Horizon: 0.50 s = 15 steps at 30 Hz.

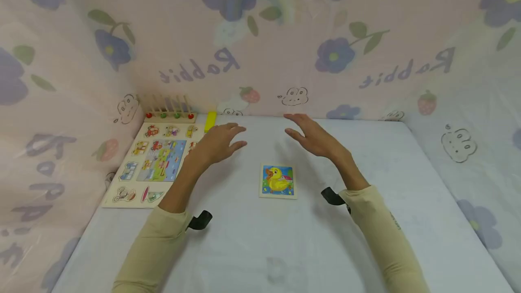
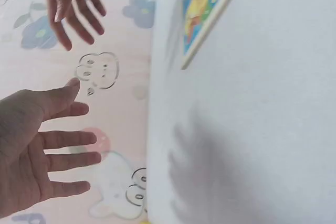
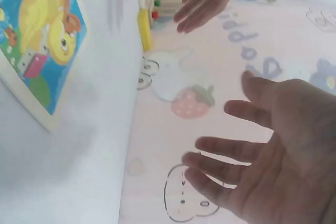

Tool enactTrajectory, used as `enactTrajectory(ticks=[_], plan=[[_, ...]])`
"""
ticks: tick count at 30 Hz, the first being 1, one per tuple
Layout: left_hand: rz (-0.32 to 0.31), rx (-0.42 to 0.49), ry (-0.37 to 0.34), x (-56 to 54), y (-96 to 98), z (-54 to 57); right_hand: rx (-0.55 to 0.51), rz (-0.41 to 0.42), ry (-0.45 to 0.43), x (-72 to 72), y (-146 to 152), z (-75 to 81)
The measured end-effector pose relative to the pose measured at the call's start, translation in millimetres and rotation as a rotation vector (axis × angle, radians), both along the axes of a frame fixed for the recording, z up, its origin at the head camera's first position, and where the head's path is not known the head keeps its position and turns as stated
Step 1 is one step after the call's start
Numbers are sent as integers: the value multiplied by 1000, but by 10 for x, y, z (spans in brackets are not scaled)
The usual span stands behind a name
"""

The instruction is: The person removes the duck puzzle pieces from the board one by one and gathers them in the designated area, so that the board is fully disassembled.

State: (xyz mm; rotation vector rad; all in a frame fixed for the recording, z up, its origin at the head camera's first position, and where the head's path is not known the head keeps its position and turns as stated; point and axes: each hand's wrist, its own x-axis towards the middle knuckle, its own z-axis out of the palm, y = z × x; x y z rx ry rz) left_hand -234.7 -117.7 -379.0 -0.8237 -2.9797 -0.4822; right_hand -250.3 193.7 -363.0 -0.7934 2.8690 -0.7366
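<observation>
A small square duck puzzle [image 1: 278, 181] with a pale wooden border lies flat on the white table, between and nearer the person than the two hands. The left hand [image 1: 220, 143] hovers above the table to its upper left, fingers extended and holding nothing. Opposite it, the right hand [image 1: 312, 134] is raised too, its fingers spread and nothing in its grasp. In the left wrist view the puzzle [image 2: 202, 9] is partly cut off at the top. The right wrist view shows the duck picture [image 3: 44, 35] at the upper left, apart from the right hand [image 3: 278, 150].
On the left lies a wooden board [image 1: 134, 146] with vehicle and toy pictures, partly covered by the left arm. Behind it stands a peg rack [image 1: 171, 117] with red and green beads. A yellow block [image 1: 210, 121] sits beside the rack. Patterned cloth [image 1: 277, 49] surrounds the table.
</observation>
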Motion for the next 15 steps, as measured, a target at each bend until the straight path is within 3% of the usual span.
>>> enactTrajectory(ticks=[3,7,15], plan=[[-55,-17,-102,56,77,-97,-28,90,-82,47,-57,-22],[-113,-36,-195,136,215,-229,-13,155,-122,119,-129,-64],[-162,-121,-256,257,404,-340,84,243,-110,228,-300,-384]])
